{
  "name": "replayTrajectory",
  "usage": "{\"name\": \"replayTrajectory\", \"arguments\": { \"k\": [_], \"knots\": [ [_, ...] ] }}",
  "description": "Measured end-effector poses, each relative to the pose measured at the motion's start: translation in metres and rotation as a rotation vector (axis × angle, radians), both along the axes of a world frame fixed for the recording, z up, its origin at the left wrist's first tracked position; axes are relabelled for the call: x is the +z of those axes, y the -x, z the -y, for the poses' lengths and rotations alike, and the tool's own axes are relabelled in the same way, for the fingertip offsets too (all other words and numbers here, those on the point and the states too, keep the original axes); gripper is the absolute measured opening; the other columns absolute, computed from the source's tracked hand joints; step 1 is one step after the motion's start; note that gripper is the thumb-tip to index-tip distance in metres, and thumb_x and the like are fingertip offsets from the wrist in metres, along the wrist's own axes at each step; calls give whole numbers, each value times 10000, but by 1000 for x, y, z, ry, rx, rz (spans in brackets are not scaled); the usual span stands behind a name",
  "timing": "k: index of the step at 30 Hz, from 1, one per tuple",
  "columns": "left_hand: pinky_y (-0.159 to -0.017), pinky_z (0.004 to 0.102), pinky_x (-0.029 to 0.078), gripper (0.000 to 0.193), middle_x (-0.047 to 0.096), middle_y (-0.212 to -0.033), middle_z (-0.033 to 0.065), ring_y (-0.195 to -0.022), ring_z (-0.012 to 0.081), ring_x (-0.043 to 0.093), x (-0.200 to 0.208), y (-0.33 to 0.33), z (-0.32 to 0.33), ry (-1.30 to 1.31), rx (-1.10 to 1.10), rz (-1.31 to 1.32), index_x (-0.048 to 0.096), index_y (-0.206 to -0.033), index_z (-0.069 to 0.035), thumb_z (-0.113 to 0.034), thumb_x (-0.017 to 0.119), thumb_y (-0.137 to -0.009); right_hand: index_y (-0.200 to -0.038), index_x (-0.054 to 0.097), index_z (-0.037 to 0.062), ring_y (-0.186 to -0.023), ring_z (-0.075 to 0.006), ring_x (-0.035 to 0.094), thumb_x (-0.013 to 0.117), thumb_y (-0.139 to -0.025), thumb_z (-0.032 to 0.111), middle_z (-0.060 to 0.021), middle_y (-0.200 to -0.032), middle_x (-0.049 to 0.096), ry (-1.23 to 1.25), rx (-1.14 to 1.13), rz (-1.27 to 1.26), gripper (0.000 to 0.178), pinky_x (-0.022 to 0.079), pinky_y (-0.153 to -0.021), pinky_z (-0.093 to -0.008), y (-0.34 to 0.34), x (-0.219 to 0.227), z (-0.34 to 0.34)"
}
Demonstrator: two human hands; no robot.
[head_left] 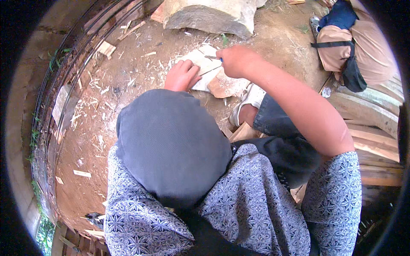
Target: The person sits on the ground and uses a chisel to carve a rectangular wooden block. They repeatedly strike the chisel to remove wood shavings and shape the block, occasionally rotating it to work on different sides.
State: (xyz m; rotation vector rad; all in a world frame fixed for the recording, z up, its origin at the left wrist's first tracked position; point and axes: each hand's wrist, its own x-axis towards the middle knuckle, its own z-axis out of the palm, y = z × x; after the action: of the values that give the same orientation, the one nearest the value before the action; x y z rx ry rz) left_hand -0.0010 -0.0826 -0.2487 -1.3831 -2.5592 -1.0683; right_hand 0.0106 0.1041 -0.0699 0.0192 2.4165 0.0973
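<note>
My left hand (183, 76) rests with bent fingers on a pale flat wooden piece (194, 56), holding it down on the ground. To its right, my right hand (236, 61) is closed around a thin tool (210, 57) with a dark, narrow end and a bit of blue near the fingers. The tool's end points left over the wood; its exact kind is unclear. A dark line crosses the wood below it. A tan angular block (224, 86) lies just below. My left forearm is hidden behind a rounded dark grey cloth shape (173, 145).
A large pale stone-like block (209, 17) stands beyond my hands. Wood chips and offcuts litter the brown dirt floor (124, 77). Another person's tan-trousered legs (376, 51) and a black bag (353, 74) are at the upper right, above stacked planks (371, 111). Dark rods (45, 115) run along the left.
</note>
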Motion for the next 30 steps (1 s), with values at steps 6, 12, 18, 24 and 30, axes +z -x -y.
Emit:
{"name": "replayTrajectory", "arguments": {
  "k": [6,12,18,24,30],
  "knots": [
    [-754,456,502,311,555,-946,121,-924,341,577,5,3,6,56,-5,25,629,-1017,-122,-319,763,-816,-1218,639,98,-1087,-367,671,599,-865,111,-210,-1151,686,92,-41,-53,356,551,-902,-479,-4,-35,-9],
    [-772,438,507,301,567,-972,103,-939,325,582,5,-2,-3,27,-4,43,638,-1033,-125,-315,749,-827,-1209,646,138,-1037,-380,670,573,-895,165,-197,-1123,692,186,-149,-95,323,534,-877,-485,-17,-64,-30],
    [-764,418,498,310,568,-950,90,-908,305,576,6,-5,9,-56,50,48,652,-1031,-118,-292,772,-804,-1206,660,144,-1022,-373,661,580,-937,222,-185,-1085,699,223,-58,3,291,513,-891,-477,-3,1,-31],
    [-757,420,487,299,567,-957,86,-907,302,566,-2,-4,5,-68,68,42,662,-1038,-124,-294,764,-815,-1169,671,123,-1019,-365,668,579,-926,194,-183,-1067,702,156,-19,58,270,524,-879,-470,0,24,-20],
    [-815,397,480,280,577,-987,64,-951,267,568,2,-2,5,-6,67,71,672,-1061,-139,-285,743,-833,-1180,646,109,-957,-407,667,574,-942,188,-206,-998,701,155,66,-1,261,518,-845,-498,5,-2,-25]
  ]
}}
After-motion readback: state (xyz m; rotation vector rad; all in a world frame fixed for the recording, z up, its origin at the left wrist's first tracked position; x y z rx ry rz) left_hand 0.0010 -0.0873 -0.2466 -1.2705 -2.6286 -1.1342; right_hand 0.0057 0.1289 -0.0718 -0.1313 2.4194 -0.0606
